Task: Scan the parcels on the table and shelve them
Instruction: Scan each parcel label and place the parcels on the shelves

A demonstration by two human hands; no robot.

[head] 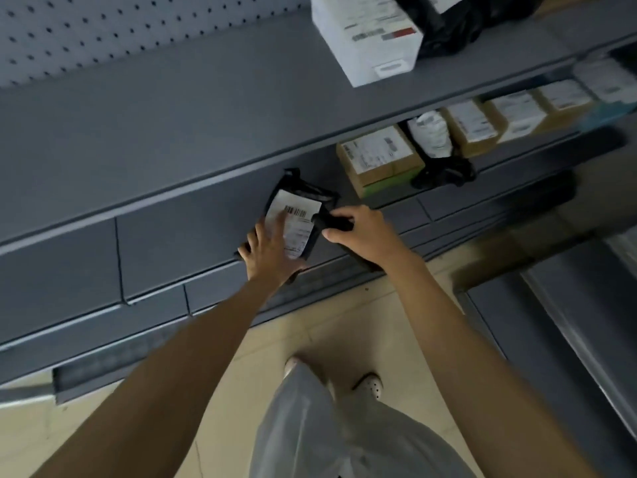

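A small black bag parcel (303,193) with a white barcode label (296,219) lies at the front edge of the lower grey shelf (172,229). My left hand (270,251) lies on the parcel with its fingers spread over the label's left side. My right hand (358,232) grips a black handheld scanner (332,222), whose tip touches the label's right edge.
To the right on the same shelf stand several brown cardboard boxes (379,160) and a white bag parcel (431,134). The upper shelf (241,98) carries a white box (368,36) and a black bag (458,25). A pegboard back panel (103,29) is at top left. Tiled floor lies below.
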